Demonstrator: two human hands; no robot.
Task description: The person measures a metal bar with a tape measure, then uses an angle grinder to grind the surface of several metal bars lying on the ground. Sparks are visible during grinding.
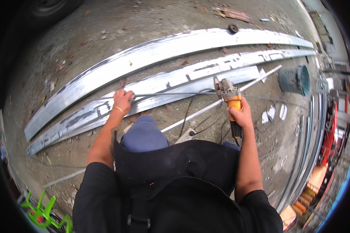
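Thin, long rod of grey metal (171,94) lies across the wide silver metal beam (144,86) on the ground (105,42), and its left tip extends a little past the far edge of this beam. Its long axis goes from left to right, almost level, while the beam rises obliquely toward the upper right. The bare left hand (123,100), with a thin yellowish band (118,110) at the wrist, is the nearer one: its fingers are bent down onto the rod and appear to grasp it, near the left tip. So the rod is directly under these fingers, and its longer part extends to their right. Between the hands, a straight white pipe (196,115) lies obliquely. Further right, the rod reaches the yellow and black angle grinder (233,101); whether they touch, I cannot tell. The right hand (242,113) has its fingers clenched around the grinder, and the rod lies left of them. At the right, a blue-green bucket (286,79) is on the ground.
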